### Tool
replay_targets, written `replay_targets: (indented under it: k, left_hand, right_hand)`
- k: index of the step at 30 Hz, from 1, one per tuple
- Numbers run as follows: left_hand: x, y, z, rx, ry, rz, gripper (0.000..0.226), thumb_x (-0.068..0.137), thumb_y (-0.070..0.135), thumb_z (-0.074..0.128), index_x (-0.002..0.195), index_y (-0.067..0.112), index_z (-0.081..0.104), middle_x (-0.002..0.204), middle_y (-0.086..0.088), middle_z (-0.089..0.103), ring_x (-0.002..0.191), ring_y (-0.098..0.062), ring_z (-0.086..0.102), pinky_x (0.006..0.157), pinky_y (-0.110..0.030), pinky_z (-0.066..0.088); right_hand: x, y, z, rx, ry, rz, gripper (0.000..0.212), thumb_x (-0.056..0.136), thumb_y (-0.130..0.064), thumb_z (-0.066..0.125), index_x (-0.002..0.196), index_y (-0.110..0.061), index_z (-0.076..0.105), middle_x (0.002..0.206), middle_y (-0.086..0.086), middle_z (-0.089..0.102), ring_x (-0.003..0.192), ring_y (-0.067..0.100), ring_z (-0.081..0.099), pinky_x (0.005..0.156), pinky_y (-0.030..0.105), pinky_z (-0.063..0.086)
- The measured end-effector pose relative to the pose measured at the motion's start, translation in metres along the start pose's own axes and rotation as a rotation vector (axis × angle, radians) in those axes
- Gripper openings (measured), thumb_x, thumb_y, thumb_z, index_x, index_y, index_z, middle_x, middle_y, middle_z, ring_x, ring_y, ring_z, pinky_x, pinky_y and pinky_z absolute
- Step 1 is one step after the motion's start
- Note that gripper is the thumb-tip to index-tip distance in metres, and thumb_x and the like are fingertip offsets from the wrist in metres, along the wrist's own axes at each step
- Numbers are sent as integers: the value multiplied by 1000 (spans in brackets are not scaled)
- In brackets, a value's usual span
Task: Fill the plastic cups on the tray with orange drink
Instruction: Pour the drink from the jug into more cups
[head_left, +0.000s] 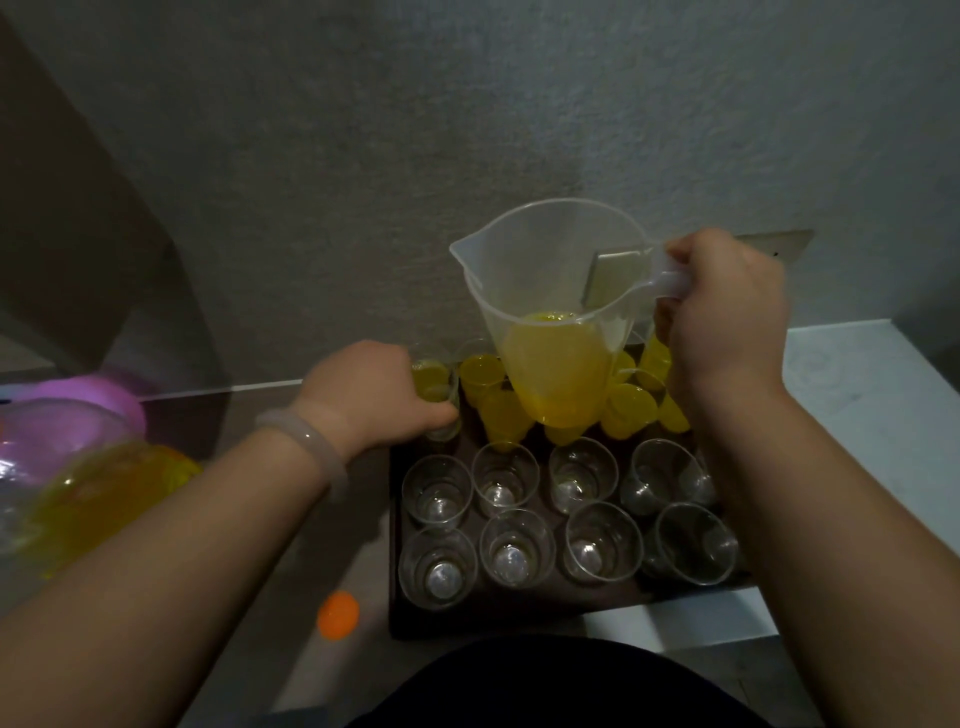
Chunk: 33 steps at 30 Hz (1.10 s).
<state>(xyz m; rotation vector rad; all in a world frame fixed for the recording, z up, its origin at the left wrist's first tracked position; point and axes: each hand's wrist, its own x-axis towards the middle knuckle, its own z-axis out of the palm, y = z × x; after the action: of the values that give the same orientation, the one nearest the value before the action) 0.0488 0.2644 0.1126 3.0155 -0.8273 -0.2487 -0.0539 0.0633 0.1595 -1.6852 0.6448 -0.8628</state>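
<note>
Right hand (727, 317) grips the jug (556, 322) by its handle above the tray (397, 613); left hand (371, 389) wraps a back-corner cup (436, 387). Far cups hold orange drink, near ones clear.

We see a jug (550, 291) of clear, slightly milky plastic, smooth and glossy. The cups (519, 545) are thin transparent plastic with shiny bottoms. The tray (488, 618) looks dark and matt. The wall (415, 130) is rough and matt. The bracelet (306, 441) is pale, smooth, polished.
</note>
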Motion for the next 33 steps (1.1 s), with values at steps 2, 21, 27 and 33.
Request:
replay_targets:
  k: [2,21,27,33]
  left_hand:
    - [0,-3,-5,-70,34,54,55,72,57,61,106,14,59,109,-12,60,101,-28,57,70,-28,38]
    - [-7,-26,-4,-251,156,218,77,67,41,76,133,14,44,126,-4,56,115,-18,54,93,-25,41]
    - [-6,-26,-5,-252,133,222,72,68,43,76,128,15,48,124,-2,56,114,-17,53,93,-25,40]
    - [-6,-26,-3,-261,130,229,75,69,43,76,132,16,45,126,-3,56,115,-17,53,92,-22,39]
  right_hand:
    - [2,-5,2,23,-10,0,36,75,-24,53,65,11,50,62,19,37,56,23,35,49,43,30]
    - [-5,-39,40,-627,-390,-411,38,78,-34,49,49,-13,35,43,-1,31,44,17,30,46,28,19]
    - [-7,-47,50,-741,-416,-447,37,82,-33,49,51,-16,41,47,1,37,48,18,36,47,27,20]
    - [-10,-53,55,-823,-433,-494,37,83,-34,48,52,-17,40,50,2,38,48,17,34,47,26,19]
